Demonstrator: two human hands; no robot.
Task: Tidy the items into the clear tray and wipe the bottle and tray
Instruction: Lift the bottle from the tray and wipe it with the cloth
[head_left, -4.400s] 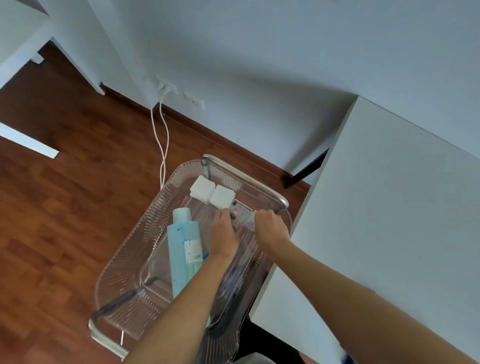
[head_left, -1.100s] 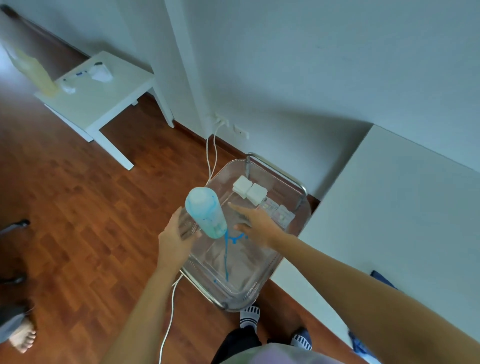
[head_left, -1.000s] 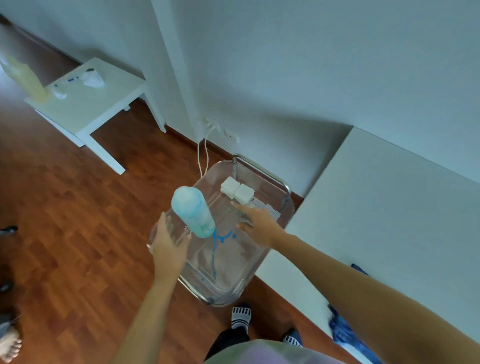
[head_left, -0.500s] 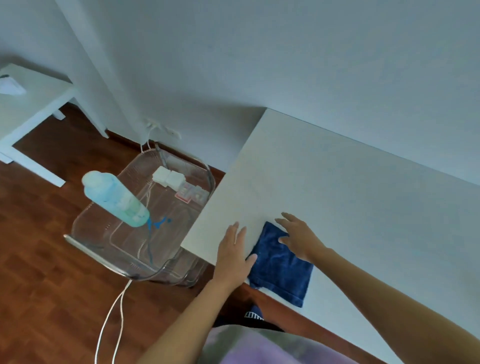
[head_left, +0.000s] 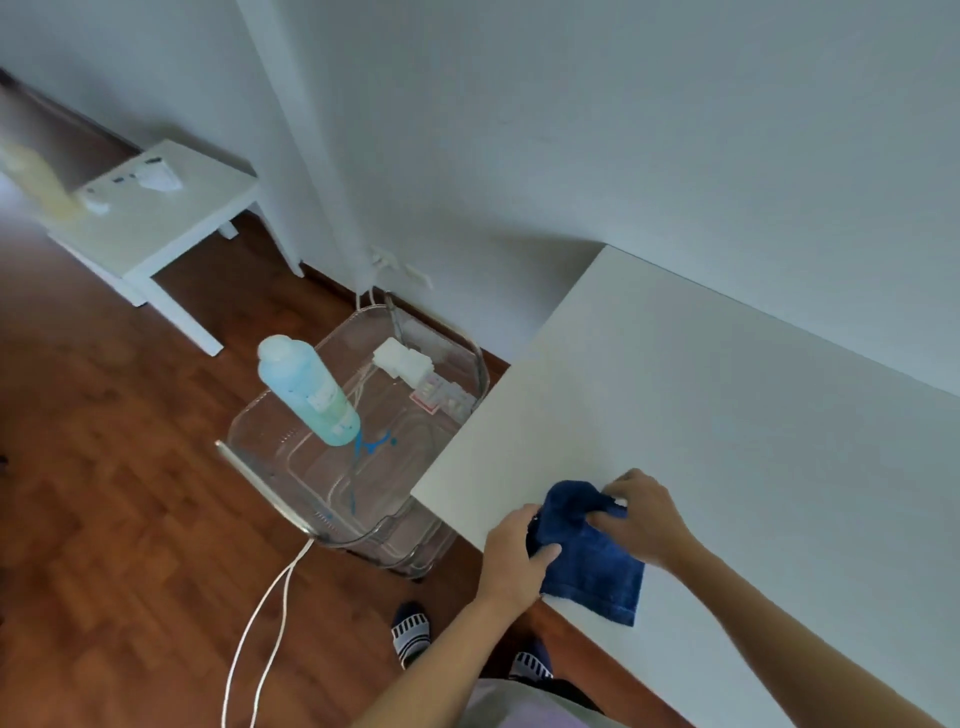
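1. Grip state: the left hand (head_left: 517, 556) pinches the near-left edge of the blue cloth (head_left: 589, 551) between thumb and fingers; the right hand (head_left: 641, 514) has its fingers curled into the bunched far end. Both grips are grasping the cloth.
2. Location of cloth: on the near corner of the white desk (head_left: 727, 415), its lower edge reaching the desk's front rim.
3. Location of task items: the blue bottle (head_left: 306, 389) stands upright in the clear tray (head_left: 270, 473), which sits left of the desk, over the wooden floor. Small white packets (head_left: 402, 358) lie at the tray's far end.
4. Risk: blue marks (head_left: 371, 447) show on the tray bottom beside the bottle, possibly spilled liquid. Wiping round them could leave residue.
5. Risk: the bottle is tall and unsupported. A wiping push with the cloth could topple it inside the tray.
6. Risk: a white cable (head_left: 270, 613) trails across the floor under the tray, near the person's feet. A snag could jolt the tray.
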